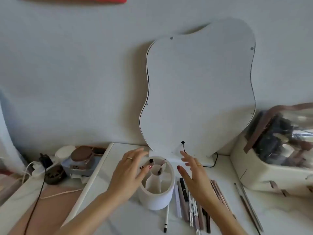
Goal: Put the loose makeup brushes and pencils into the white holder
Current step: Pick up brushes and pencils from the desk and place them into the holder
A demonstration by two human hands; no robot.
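White holder (156,199): round, upright on the white tabletop (220,223), near its middle, just in front of the mirror base. Inside, a centre tube with fins dividing the ring into compartments. A dark-tipped item (151,161) stands in the far-left compartment; another thin one (159,172) leans in the centre tube. Near compartments look bare.

Left hand (130,172): fingers spread and relaxed, lying over the holder's left rim, fingertips at the far-left compartment. Gripping nothing that I can see. Ring on one finger.

Right hand (194,177): open, fingers splayed, hovering just right of the holder, above the loose pile. Holds nothing.

Loose brushes and pencils (191,211): a tight, roughly parallel bunch flat on the tabletop right of the holder, partly under the right wrist. One white pencil with a black tip (166,221) lies apart, just in front of the holder's base. Two long thin brushes (249,207) lie further right, well clear of the bunch.

Room: open tabletop in front of the holder and between the bunch and the long brushes. Behind, a wavy-edged mirror (199,85) stands against the wall, its back toward the camera, black cable at its base. Right edge is closed in by a cream case (264,173) with a clear top, packed with dark cosmetics I cannot tell apart. Left, a raised white rail (94,177) bounds the top; beyond it a lower ledge with a brown-lidded jar (82,156), a dark round dish (54,174) and cords.
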